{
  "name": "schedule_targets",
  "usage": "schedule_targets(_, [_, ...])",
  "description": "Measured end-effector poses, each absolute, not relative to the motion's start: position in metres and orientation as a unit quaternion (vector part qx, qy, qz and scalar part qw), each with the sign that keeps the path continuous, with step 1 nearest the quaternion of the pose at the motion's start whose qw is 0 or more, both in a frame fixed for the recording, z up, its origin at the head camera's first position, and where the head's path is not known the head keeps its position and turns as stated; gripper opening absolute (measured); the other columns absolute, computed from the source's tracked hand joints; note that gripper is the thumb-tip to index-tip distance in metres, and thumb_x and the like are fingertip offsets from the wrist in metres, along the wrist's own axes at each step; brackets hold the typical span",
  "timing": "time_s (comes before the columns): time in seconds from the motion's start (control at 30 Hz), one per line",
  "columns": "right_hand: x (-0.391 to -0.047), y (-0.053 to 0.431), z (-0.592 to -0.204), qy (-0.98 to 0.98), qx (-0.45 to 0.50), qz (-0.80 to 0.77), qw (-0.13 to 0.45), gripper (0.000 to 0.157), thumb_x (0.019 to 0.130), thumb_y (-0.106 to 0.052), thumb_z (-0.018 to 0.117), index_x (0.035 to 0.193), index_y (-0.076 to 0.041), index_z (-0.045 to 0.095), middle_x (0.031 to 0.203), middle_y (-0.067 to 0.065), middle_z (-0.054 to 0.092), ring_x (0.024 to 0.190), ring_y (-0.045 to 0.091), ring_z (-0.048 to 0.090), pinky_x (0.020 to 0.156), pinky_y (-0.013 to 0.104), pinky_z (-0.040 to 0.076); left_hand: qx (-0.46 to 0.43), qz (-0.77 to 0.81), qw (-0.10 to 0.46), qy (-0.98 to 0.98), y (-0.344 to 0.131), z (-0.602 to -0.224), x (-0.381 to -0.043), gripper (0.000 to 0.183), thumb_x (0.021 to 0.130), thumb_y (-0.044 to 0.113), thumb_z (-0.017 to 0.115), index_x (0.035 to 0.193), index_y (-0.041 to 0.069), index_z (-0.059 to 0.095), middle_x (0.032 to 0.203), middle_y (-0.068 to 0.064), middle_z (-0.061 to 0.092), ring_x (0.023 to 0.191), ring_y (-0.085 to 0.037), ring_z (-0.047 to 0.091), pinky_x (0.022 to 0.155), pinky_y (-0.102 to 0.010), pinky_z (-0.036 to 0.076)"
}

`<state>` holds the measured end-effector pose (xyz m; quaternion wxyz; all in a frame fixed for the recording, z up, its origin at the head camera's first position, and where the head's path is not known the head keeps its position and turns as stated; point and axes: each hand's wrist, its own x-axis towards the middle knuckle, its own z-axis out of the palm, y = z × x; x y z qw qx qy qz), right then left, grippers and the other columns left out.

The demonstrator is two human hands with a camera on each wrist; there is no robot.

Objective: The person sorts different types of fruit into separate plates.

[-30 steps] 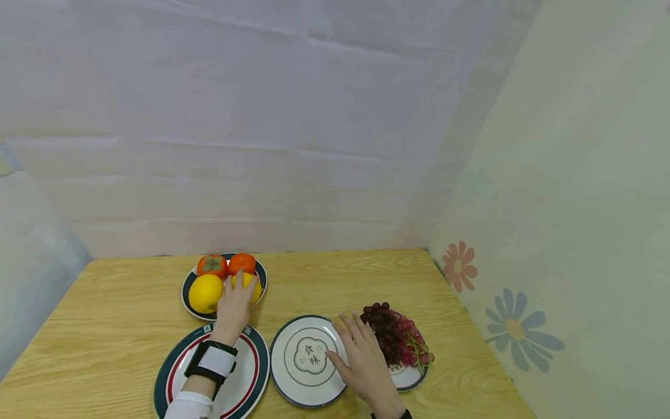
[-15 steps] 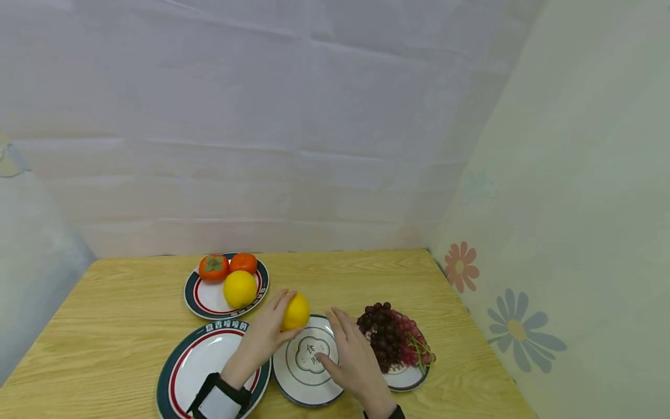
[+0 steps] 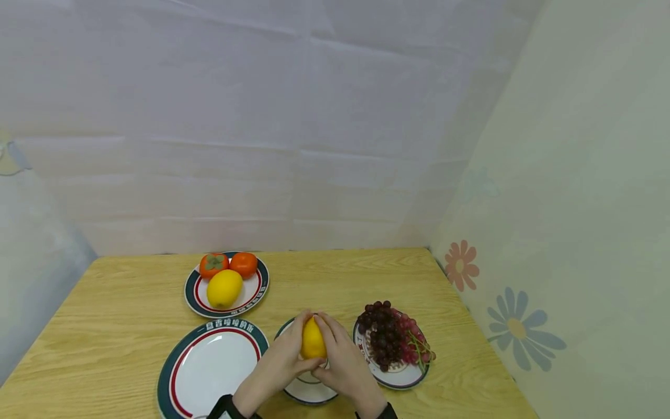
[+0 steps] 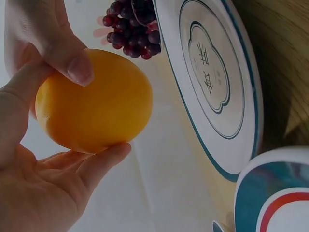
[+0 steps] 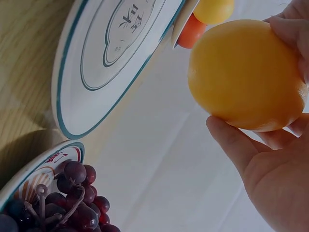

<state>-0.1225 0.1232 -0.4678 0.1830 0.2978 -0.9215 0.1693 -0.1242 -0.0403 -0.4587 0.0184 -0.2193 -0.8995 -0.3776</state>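
Observation:
A yellow lemon (image 3: 313, 338) is held between both hands above the small white plate (image 3: 310, 394). My left hand (image 3: 280, 362) grips its left side, the fingers wrapped along it. From the opposite side my right hand (image 3: 345, 364) holds it too, and the two thumbs come together at the near side. In the left wrist view the lemon (image 4: 99, 104) hangs clear of the plate (image 4: 166, 63), with a thumb pressed on its upper part. The right wrist view shows the lemon (image 5: 246, 75) with a fingertip against its underside. Part of the small plate is hidden under the hands.
A plate (image 3: 253, 299) at the back left bears another lemon (image 3: 224, 289) and two persimmons (image 3: 243, 265). A larger green-rimmed plate (image 3: 209, 372) lies at the front left. Dark and red grapes (image 3: 387, 337) lie on a plate (image 3: 400, 379) at the right.
My left hand has taken a lemon from the back-left plate and brought it right, over the small plate. My right hand has moved left and now holds it too. The remaining lemon has rolled.

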Motion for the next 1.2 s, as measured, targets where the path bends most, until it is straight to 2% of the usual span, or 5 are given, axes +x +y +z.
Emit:
schedule_targets(0.13, [-0.126, 0.126, -0.474, -0.922, 0.296, 0.161, 0.194, 0.084, 0.061, -0.026, 0.083, 0.132, -0.002, 0.045, 0.131, 0.013, 0.051, 0.114, 0.023, 0.053, 0.081, 0.034, 0.057, -0.214, -0.357, 0.03, -0.909, -0.043, -0.463, -0.125, 0.078, 0.082, 0.042, 0.066, 0.139, 0.002, 0.032, 0.136, -0.016, 0.046, 0.113, -0.025, 0.054, 0.086, -0.041, 0.055])
schedule_targets(0.37, [-0.132, 0.135, -0.487, -0.945, 0.25, 0.152, 0.149, 0.081, 0.064, -0.029, 0.083, 0.13, -0.001, 0.044, 0.128, 0.015, 0.051, 0.111, 0.027, 0.053, 0.083, 0.039, 0.057, -0.131, -0.298, 0.05, -0.944, -0.063, -0.47, -0.133, 0.069, 0.089, 0.043, 0.056, 0.142, 0.007, 0.033, 0.148, -0.015, 0.032, 0.135, -0.036, 0.026, 0.102, -0.058, 0.038])
schedule_targets(0.6, [-0.137, 0.144, -0.494, -0.96, 0.208, 0.161, 0.093, 0.081, 0.068, -0.029, 0.082, 0.132, -0.003, 0.04, 0.133, 0.015, 0.045, 0.117, 0.028, 0.048, 0.093, 0.044, 0.051, -0.076, -0.194, 0.105, -0.972, -0.09, -0.478, -0.139, 0.067, 0.087, 0.039, 0.062, 0.139, 0.003, 0.039, 0.147, -0.019, 0.032, 0.136, -0.043, 0.018, 0.105, -0.068, 0.024])
schedule_targets(0.77, [-0.139, 0.146, -0.496, -0.962, 0.201, 0.167, 0.082, 0.082, 0.07, -0.03, 0.081, 0.134, -0.005, 0.038, 0.135, 0.015, 0.043, 0.118, 0.029, 0.048, 0.095, 0.045, 0.049, -0.05, -0.189, 0.081, -0.977, -0.102, -0.48, -0.141, 0.066, 0.088, 0.039, 0.06, 0.14, 0.005, 0.037, 0.15, -0.019, 0.024, 0.135, -0.044, 0.017, 0.104, -0.071, 0.019])
schedule_targets(1.2, [-0.134, 0.149, -0.491, -0.962, 0.207, 0.165, 0.073, 0.09, 0.068, -0.048, 0.077, 0.141, -0.015, 0.035, 0.142, 0.009, 0.04, 0.127, 0.032, 0.04, 0.094, 0.053, 0.048, -0.034, -0.195, 0.085, -0.977, -0.12, -0.481, -0.147, 0.066, 0.088, 0.033, 0.061, 0.14, 0.003, 0.036, 0.146, -0.025, 0.029, 0.132, -0.051, 0.017, 0.101, -0.074, 0.019])
